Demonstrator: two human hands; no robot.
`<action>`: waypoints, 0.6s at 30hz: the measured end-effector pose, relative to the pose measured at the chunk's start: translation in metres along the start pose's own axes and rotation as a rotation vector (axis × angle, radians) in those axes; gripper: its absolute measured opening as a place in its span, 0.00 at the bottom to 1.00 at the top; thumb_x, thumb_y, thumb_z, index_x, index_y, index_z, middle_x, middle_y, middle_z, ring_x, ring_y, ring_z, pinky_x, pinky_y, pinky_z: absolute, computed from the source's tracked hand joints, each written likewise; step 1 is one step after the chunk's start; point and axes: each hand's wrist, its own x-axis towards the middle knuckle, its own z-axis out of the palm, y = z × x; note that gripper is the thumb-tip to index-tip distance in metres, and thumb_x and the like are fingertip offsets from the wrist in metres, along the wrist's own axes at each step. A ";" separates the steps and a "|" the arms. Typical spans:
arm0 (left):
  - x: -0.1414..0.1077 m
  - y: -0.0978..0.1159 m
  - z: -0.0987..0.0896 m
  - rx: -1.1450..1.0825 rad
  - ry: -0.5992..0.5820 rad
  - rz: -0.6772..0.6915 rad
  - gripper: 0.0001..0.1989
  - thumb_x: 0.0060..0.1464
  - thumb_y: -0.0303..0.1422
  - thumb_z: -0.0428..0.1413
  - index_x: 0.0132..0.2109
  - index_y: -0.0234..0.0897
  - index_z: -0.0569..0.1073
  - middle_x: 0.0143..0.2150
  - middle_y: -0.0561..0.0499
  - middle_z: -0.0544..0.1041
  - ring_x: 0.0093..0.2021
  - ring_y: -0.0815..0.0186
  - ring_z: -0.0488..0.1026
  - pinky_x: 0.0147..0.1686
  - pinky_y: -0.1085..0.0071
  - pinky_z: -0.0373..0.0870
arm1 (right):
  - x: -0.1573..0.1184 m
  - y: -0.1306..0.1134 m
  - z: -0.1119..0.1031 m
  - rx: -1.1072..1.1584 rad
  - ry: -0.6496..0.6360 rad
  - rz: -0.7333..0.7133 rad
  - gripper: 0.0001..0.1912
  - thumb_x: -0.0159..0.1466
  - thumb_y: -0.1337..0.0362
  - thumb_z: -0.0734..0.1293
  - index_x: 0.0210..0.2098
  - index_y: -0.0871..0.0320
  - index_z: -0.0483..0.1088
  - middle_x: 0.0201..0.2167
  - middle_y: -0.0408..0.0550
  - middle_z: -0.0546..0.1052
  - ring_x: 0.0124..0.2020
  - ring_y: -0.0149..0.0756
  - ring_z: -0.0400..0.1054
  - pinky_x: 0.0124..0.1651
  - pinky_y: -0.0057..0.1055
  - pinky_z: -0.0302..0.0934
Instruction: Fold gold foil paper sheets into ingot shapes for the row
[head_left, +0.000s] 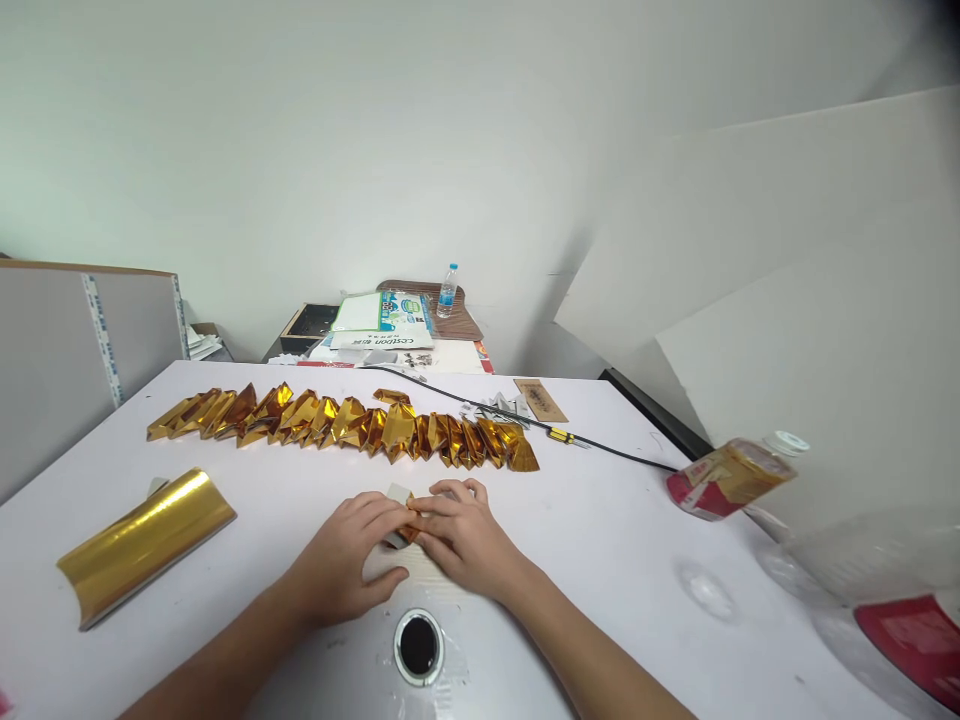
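Between my hands on the white table is a small piece of gold foil paper [399, 493], partly folded, with its pale backing showing. My left hand [345, 555] holds it down with the fingers, the thumb spread apart toward me. From the other side, my right hand [469, 540] grips its edge, fingers bent and touching the left fingertips. Most of the paper is hidden under the fingers. Behind it runs a long row of folded gold paper ingots [349, 425]. To the left lies a curved stack of gold foil sheets [150, 545].
A round dark-centred piece [418, 647] is set in the table near me. A black cable [600, 445] crosses the back right. A tilted drink bottle [727, 480] stands at the right edge, near clear plastic [862, 570]. A water bottle [448, 292] stands beyond.
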 end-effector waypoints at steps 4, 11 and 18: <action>-0.001 -0.004 0.007 0.106 -0.040 0.024 0.18 0.54 0.20 0.54 0.50 0.41 0.73 0.46 0.50 0.80 0.49 0.58 0.75 0.51 0.59 0.71 | 0.000 -0.002 0.001 0.051 0.030 0.000 0.20 0.66 0.70 0.68 0.52 0.42 0.79 0.56 0.39 0.80 0.58 0.46 0.65 0.59 0.50 0.47; -0.004 0.000 0.006 0.201 -0.052 0.101 0.12 0.59 0.24 0.56 0.48 0.40 0.75 0.45 0.50 0.81 0.49 0.58 0.75 0.50 0.58 0.70 | 0.004 0.006 0.019 0.008 0.166 0.063 0.12 0.69 0.68 0.68 0.45 0.46 0.81 0.48 0.42 0.84 0.53 0.44 0.68 0.60 0.50 0.45; -0.009 0.004 0.001 0.183 -0.048 0.044 0.08 0.56 0.24 0.57 0.41 0.40 0.74 0.45 0.50 0.82 0.49 0.56 0.74 0.49 0.59 0.71 | -0.004 -0.005 0.015 -0.068 0.154 0.009 0.10 0.65 0.63 0.71 0.47 0.52 0.77 0.50 0.46 0.82 0.57 0.49 0.65 0.60 0.52 0.46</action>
